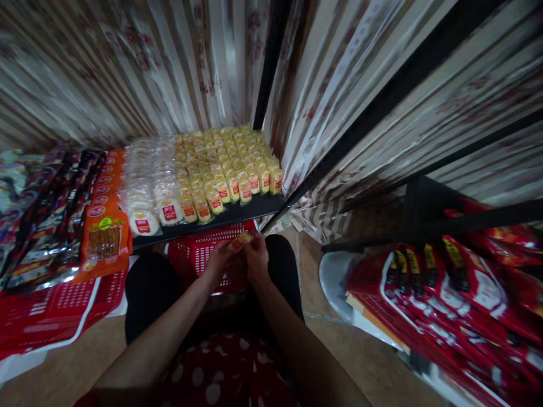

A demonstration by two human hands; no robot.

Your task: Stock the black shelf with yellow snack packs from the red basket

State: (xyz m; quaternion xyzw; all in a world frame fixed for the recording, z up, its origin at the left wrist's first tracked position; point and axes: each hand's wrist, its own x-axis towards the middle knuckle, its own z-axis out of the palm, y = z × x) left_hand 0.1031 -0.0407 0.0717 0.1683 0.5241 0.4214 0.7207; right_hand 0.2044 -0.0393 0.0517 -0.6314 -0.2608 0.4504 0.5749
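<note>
Between my knees, both hands meet around a small yellow wrapped snack point(238, 242). My left hand point(220, 259) is closed on its left side, and my right hand point(257, 257) pinches its right end. Below them is a red plastic basket point(190, 251) with slotted walls, partly hidden by my hands. Just beyond, rows of similar yellow wrapped snacks point(229, 169) stand upright on a black shelf point(203, 226). To their left are rows of round white wrapped snacks point(144, 222).
An orange snack packet point(106, 237) and dark shiny packets point(46, 237) lie at the left, above another red basket point(63, 308). On the right, a red basket point(373, 282) holds red packets point(470, 282). Black rack bars point(360, 118) slant before a striped curtain point(169, 68).
</note>
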